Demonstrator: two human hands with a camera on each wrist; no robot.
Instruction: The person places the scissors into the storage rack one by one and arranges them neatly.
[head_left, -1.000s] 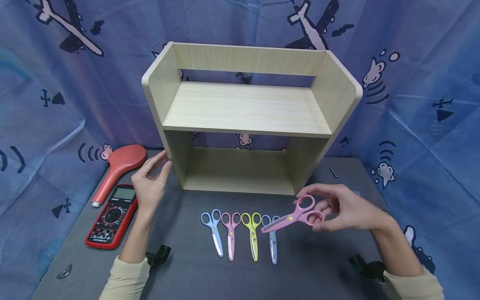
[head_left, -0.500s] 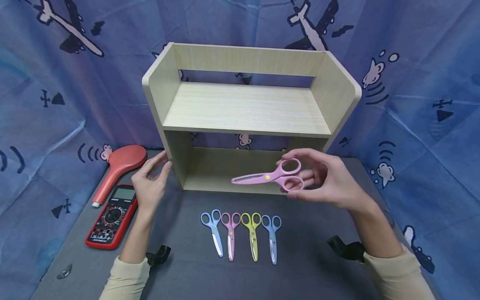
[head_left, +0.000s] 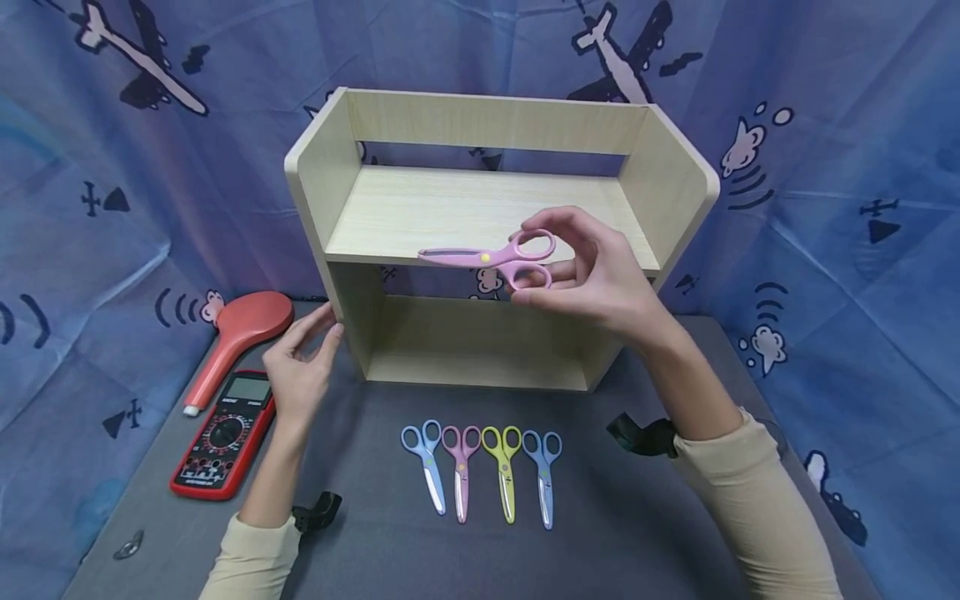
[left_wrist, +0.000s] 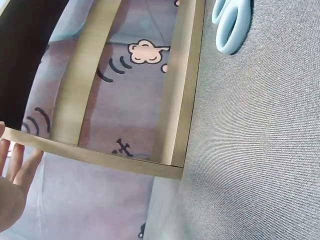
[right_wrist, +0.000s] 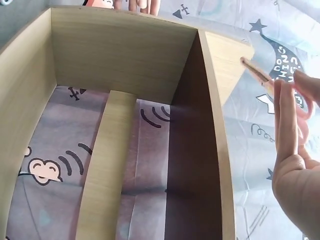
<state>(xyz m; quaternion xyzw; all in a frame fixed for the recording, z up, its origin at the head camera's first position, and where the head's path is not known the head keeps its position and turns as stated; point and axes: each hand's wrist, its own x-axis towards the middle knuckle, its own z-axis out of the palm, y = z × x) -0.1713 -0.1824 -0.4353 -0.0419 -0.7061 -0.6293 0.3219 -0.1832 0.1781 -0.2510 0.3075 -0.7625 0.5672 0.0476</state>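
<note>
Pink scissors (head_left: 487, 258) in right hand (head_left: 596, 271), near upper level (head_left: 427, 200) of wooden shelf (head_left: 480, 221)

left fingers (left_wrist: 29, 171) touching wooden shelf (left_wrist: 95, 156) | light-blue scissors (left_wrist: 244, 22), handles showing | grey tabletop (left_wrist: 250, 140)

The head camera looks forward and down from the person's side, far enough back to take in the whole shelf unit (head_left: 450, 204), the left hand (head_left: 300, 371), the right hand (head_left: 600, 271) and much of the tabletop (head_left: 465, 567). The left wrist camera sits nearer, rolled sideways so the tabletop fills its right; it faces the unit's opening, sharing the leftmost blue scissors (head_left: 429, 463) with the head view. The right wrist camera, also close and rolled, looks across the lower compartment toward the left side panel (right_wrist: 120, 55). Both wrist views share the left hand's fingers (right_wrist: 142, 4) and the backdrop (right_wrist: 45, 215) behind the unit.
</note>
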